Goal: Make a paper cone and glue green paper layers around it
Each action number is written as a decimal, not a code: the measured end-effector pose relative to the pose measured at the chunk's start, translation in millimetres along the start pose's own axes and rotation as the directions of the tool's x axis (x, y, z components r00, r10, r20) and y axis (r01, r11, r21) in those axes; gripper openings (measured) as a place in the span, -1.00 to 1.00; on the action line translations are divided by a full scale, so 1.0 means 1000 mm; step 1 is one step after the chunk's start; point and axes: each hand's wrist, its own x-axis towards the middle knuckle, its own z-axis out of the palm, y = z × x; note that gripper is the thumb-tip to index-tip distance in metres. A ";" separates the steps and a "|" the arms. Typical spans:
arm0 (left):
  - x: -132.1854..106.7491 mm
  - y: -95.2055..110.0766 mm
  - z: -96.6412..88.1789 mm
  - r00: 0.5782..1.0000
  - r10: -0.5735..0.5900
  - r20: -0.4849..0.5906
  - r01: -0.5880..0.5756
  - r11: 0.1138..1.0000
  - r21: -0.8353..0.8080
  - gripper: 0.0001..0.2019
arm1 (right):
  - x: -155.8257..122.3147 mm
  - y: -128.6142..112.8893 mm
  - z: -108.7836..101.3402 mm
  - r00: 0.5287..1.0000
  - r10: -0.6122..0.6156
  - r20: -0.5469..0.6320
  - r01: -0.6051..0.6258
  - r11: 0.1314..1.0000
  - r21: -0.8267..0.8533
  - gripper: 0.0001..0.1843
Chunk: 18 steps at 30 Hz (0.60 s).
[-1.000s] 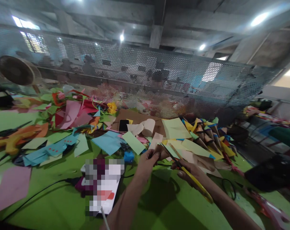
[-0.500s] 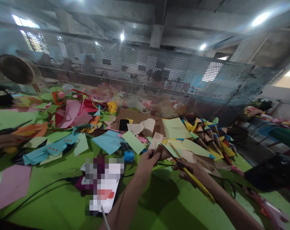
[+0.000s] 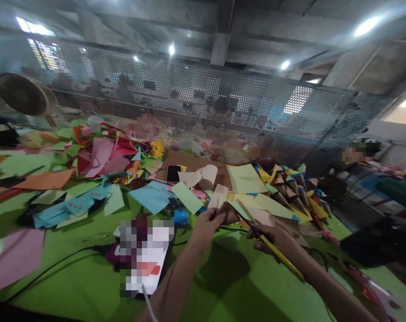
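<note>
Between thumb and fingers, my left hand [image 3: 208,226] pinches a small brown piece of paper or thin sheet [image 3: 230,212]. My right hand [image 3: 270,239] grips long scissors [image 3: 280,256] with a yellow handle; their blades point up and left toward the brown piece. The blades look apart, with the lower one near the piece's edge; whether they touch it I cannot tell. Just behind the hands lie a pale pink strip [image 3: 218,195] and a light green sheet [image 3: 187,198]. A dark shadow falls on the green tabletop [image 3: 223,290] below.
A phone [image 3: 152,264] with a white cable lies by a purple plug block [image 3: 114,256]. Heaps of coloured sheets [image 3: 99,156] cover the left, brown cones [image 3: 286,190] the right. Red-handled scissors [image 3: 374,288] lie at right. A perforated metal screen [image 3: 189,103] stands behind.
My right hand and the scissors have shifted slightly right, while my left hand stays nearly in place. At the far left, another person's hand has moved back out of the orange paper.
</note>
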 end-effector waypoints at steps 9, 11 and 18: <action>0.001 -0.006 -0.003 0.996 0.049 0.078 -0.057 0.992 0.110 -0.68 | -0.008 0.003 -0.007 1.000 0.003 -0.019 -0.004 1.000 -0.027 -0.52; 0.001 -0.006 -0.004 0.995 0.053 0.080 -0.062 0.991 0.119 -0.68 | -0.009 0.005 -0.007 1.000 0.003 -0.018 -0.004 0.999 -0.053 -0.52; -0.001 -0.001 -0.002 0.996 0.034 0.087 -0.042 0.994 0.098 -0.64 | -0.012 0.006 -0.013 1.000 -0.007 -0.009 0.005 0.987 -0.163 -0.61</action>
